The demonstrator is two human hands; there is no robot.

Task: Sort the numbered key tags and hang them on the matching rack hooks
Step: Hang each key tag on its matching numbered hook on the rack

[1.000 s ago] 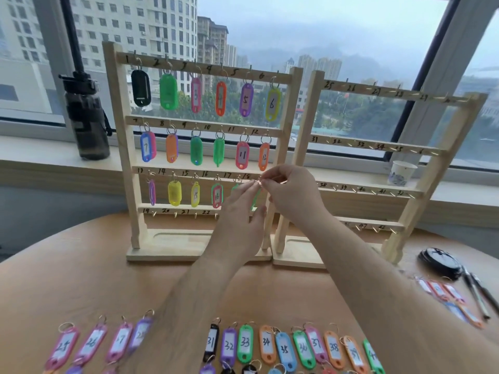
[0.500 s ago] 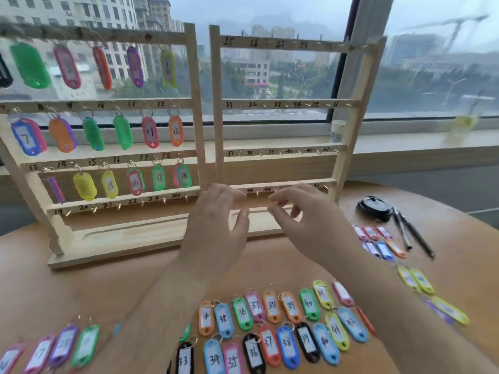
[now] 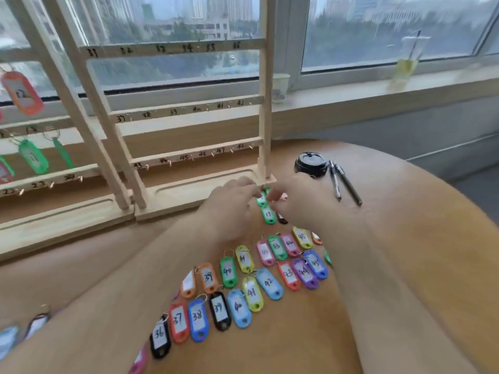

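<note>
My left hand [image 3: 232, 202] and my right hand [image 3: 302, 205] meet over a small cluster of tags beside the right rack's base [image 3: 189, 194]. My right hand's thumb and forefinger pinch a green tag [image 3: 262, 198], and my left fingertips touch it. Just below lies a green tag marked 19 [image 3: 268, 215]. The right rack [image 3: 172, 47] has bare hooks numbered 31 upward. At the far left, the left rack [image 3: 40, 182] carries hung tags, among them an orange one [image 3: 23, 93] and a green one [image 3: 33, 157]. Several numbered tags, such as the orange 39 [image 3: 208, 278], lie in rows between my forearms.
A black lid [image 3: 310, 164] and two pens [image 3: 347, 183] lie on the wooden table [image 3: 418, 238] right of my hands. A paper cup [image 3: 279, 87] and a drink with a straw [image 3: 406, 63] stand on the windowsill. More tags [image 3: 35, 323] lie at the lower left.
My view has swung right and down. Both hands dropped from the left rack's third rail to the table and now work at the tag cluster by the right rack's base.
</note>
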